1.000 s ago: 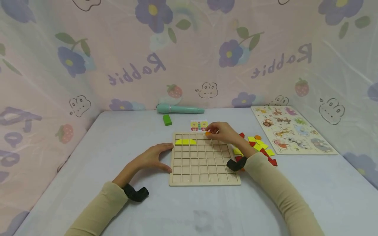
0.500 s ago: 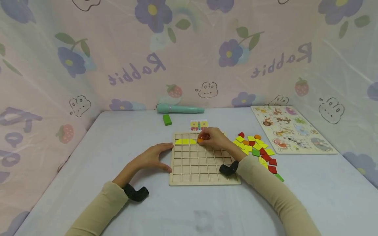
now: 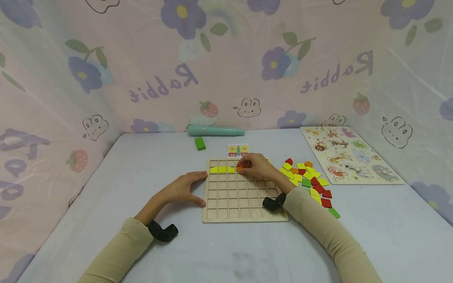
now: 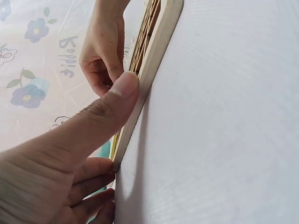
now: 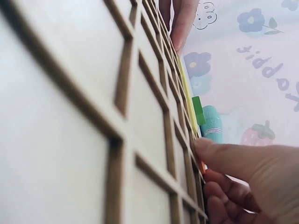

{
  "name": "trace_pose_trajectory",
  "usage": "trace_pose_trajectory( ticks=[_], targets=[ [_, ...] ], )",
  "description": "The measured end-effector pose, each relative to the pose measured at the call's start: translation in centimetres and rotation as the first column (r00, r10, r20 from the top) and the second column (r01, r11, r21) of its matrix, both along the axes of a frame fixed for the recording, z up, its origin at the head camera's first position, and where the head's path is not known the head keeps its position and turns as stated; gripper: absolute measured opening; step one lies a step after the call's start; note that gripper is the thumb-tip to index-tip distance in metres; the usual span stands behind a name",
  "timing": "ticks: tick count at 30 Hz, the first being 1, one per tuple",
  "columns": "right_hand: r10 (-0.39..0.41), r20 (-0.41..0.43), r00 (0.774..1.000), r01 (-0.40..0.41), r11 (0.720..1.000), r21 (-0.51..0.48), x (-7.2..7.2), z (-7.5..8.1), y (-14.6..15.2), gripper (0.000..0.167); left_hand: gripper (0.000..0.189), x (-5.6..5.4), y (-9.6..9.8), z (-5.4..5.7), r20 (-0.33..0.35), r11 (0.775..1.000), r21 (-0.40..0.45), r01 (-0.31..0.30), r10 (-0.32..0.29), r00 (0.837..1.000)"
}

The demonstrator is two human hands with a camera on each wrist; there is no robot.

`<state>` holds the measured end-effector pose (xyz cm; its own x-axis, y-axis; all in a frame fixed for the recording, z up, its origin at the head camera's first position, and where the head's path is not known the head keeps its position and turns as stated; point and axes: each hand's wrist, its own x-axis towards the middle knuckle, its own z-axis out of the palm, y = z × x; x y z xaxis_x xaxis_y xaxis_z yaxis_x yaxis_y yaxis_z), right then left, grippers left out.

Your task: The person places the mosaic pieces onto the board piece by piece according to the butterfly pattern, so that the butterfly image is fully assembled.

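Note:
A wooden grid board (image 3: pixel 233 203) lies flat on the white-covered table. Along its top row sit yellow tiles (image 3: pixel 222 169), the left one with a rounded corner. My right hand (image 3: pixel 259 166) pinches an orange round tile (image 3: pixel 239 169) at the top-row cell just right of the yellow ones; the right wrist view shows thumb and fingers low at the grid, a sliver of orange between them. Thumb and fingers of my left hand (image 3: pixel 181 189) are spread along the board's left edge, touching it; the left wrist view shows the thumb (image 4: pixel 125 85) against the rim.
Loose red tiles (image 3: pixel 318 189), yellow tiles (image 3: pixel 311 174) and green tiles (image 3: pixel 306 182) are scattered right of the board. Behind it lie a butterfly pattern card (image 3: pixel 238 149), a green block (image 3: pixel 200 144) and a teal microphone-shaped toy (image 3: pixel 216 130). An animal puzzle board (image 3: pixel 354 157) lies back right.
My right hand has moved left and nearer from the board's far edge, bringing the orange tile to the top-row cell, then stayed there. The left hand has kept its place.

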<state>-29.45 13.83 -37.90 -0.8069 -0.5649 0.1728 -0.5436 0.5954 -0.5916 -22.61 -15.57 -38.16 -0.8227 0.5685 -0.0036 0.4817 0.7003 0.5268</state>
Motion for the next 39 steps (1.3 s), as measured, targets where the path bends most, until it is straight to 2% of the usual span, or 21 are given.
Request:
trace_pose_trajectory(
  ticks=[8, 13, 19, 24, 29, 32, 39],
  targets=[
    [-0.010, -0.038, 0.999, 0.009, 1.000, -0.023, -0.1, 1.4, 1.9, 0.023, 0.096, -0.1, 0.0, -0.1, 0.002, 1.000, 0.012, 0.011, -0.011, 1.000],
    [-0.037, -0.035, 0.999, 0.035, 0.998, -0.042, -0.3, 2.3, 5.7, 0.018, 0.096, 0.0, 0.0, -0.1, 0.006, 1.000, 0.016, 0.010, -0.010, 1.000],
    [-0.127, -0.037, 0.991, 0.127, 0.992, 0.017, 0.0, 2.6, 10.7, 0.019, 0.097, 0.1, -0.1, 0.0, -0.004, 1.000, 0.001, 0.005, -0.005, 1.000],
    [-0.208, -0.004, 0.978, 0.208, 0.976, 0.071, 0.6, 2.7, 14.5, 0.020, 0.097, 0.1, -0.1, 0.0, 0.007, 1.000, 0.013, 0.001, -0.001, 1.000],
    [-0.262, -0.027, 0.965, 0.264, 0.956, 0.128, 1.6, 2.8, 17.6, 0.019, 0.097, 0.1, -0.1, 0.0, 0.002, 1.000, 0.012, 0.007, -0.007, 1.000],
    [-0.305, -0.020, 0.952, 0.304, 0.936, 0.175, 2.3, 2.8, 18.9, 0.021, 0.097, 0.0, 0.0, 0.0, -0.003, 1.000, 0.007, 0.008, -0.008, 1.000],
    [-0.381, 0.053, 0.923, 0.359, 0.903, 0.235, 2.6, 1.4, 20.5, 0.031, 0.097, 0.1, 0.0, 0.1, -0.003, 1.000, -0.003, 0.008, -0.008, 1.000]
  ],
)
